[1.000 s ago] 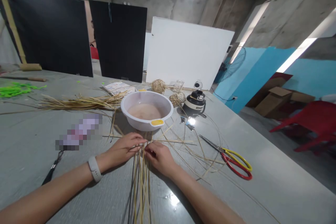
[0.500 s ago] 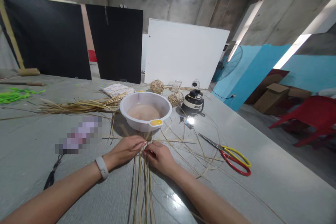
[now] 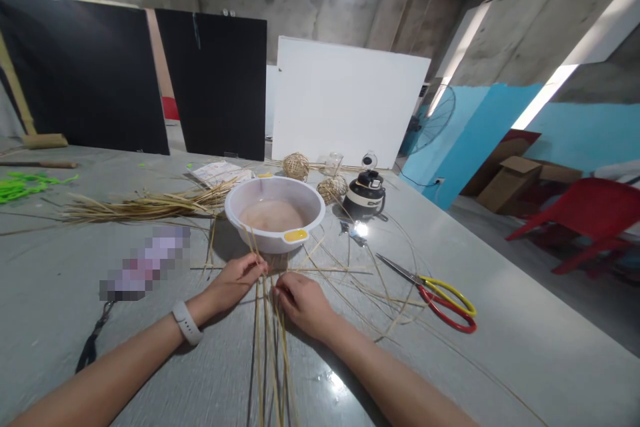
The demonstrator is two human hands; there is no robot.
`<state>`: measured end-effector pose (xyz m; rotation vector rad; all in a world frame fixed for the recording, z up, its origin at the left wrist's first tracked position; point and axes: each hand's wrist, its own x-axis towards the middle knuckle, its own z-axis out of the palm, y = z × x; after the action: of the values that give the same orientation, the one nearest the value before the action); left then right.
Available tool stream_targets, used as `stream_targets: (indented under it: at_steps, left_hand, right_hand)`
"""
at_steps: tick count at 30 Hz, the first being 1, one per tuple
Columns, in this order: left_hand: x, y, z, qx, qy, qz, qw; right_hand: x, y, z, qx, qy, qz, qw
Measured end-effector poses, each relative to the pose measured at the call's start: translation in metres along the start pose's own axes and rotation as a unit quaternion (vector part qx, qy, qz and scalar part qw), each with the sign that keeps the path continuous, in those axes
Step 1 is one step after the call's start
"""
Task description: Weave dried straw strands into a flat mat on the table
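Your left hand [image 3: 235, 283] is closed in a pinch on some thin strips [image 3: 259, 347], whose upper ends rise past your fingers in front of the white basin [image 3: 273, 241]. From that pinch the rest trail between your forearms toward the near side of the surface [image 3: 525, 320]. Your right hand [image 3: 305, 303], fingers curled, sits just right of the pinch; I cannot tell whether it grasps any. The scissors [image 3: 447, 303] lie nearer the surface's right edge
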<state>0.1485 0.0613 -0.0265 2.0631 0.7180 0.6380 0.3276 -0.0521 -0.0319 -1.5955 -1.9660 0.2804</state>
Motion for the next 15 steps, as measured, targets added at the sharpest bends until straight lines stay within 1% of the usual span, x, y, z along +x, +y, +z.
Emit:
stream_targets:
  at_steps: [3,6,11,15]
  left_hand:
    - [-0.0028,-0.0005,-0.0006,0.001,-0.027,0.022,0.999]
    - [-0.0049,0.0015,-0.0015,-0.004,-0.045,0.067,0.997]
    - [-0.0090,0.0067,-0.0043,0.019,-0.087,0.145,0.985]
    - [-0.0107,0.0046,-0.0045,0.034,-0.084,0.170,0.981]
  right_hand:
    - [-0.0003,0.0000,0.0001,-0.002,-0.001,0.005,1.000]
    - [-0.0005,0.0019,0.0011,0.007,0.001,0.005,1.000]
    - [-0.0001,0.0035,0.0016,0.027,-0.007,0.010,1.000]
    - [-0.0002,0.0027,0.0011,0.030,-0.005,0.011,0.999]
